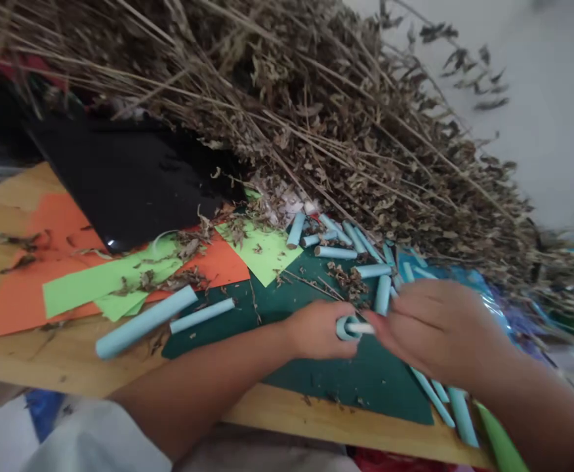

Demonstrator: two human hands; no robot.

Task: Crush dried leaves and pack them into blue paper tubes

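My left hand (319, 330) grips a short light-blue paper roll (346, 327) over a dark green sheet (365, 377). My right hand (437, 328) pinches a thin white stick (363, 328) whose end sits at the roll's open mouth. Several more light-blue paper rolls (338, 252) lie scattered just beyond both hands, and two longer blue rolls (143, 321) lie to the left. The picture is blurred by motion.
A big heap of dried twigs and leaves (326, 111) fills the back and right. Orange paper (25, 288), light green paper (109, 278) and a black glossy sheet (134, 177) cover the wooden table (70, 360). Thin blue rolls (456, 410) lie at the front edge.
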